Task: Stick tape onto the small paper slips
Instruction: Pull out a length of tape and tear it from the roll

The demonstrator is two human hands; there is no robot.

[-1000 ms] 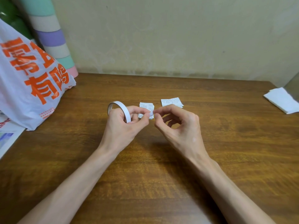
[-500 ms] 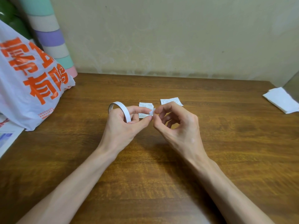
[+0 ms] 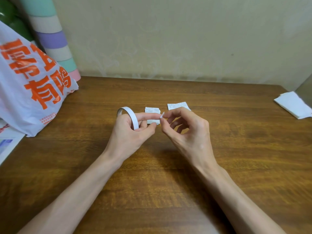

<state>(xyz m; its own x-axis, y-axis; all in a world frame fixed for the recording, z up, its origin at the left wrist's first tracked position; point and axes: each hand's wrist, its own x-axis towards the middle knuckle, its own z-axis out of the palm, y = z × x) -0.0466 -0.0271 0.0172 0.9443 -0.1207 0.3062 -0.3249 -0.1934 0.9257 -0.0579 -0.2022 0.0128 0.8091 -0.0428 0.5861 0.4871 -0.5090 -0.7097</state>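
The left hand (image 3: 130, 132) held the tape roll (image 3: 129, 117) clear of the table (image 3: 168, 183), the ring looped over the fingers, so that the free end faced the other hand. The right hand (image 3: 187, 130) was closed in a pinch, thumb and forefinger clamped on the tape end (image 3: 162, 115), a small white tab standing between the two hands. The hands were close together, fingertips nearly meeting. In my judgement this arrangement served to peel a length off the roll: one hand anchoring, the other drawing.

The slips lay on the table just beyond the hands. One stack (image 3: 152, 115) sat directly behind the left fingertips, partly hidden by them; a second stack (image 3: 178, 106) lay just to its right, behind the right hand. Placed so, they were within short reach for taping. No tape was seen on either.

The roll was a thin, narrow white band, nearly used up, smooth-faced. The slips were small, squarish, white paper with fine printed rows. The table was brown wood grain with a dull sheen.

At the left edge stood a white plastic bag (image 3: 30, 85) with orange lettering, crinkled and glossy. A folded white paper (image 3: 293, 104) lay at the far right.
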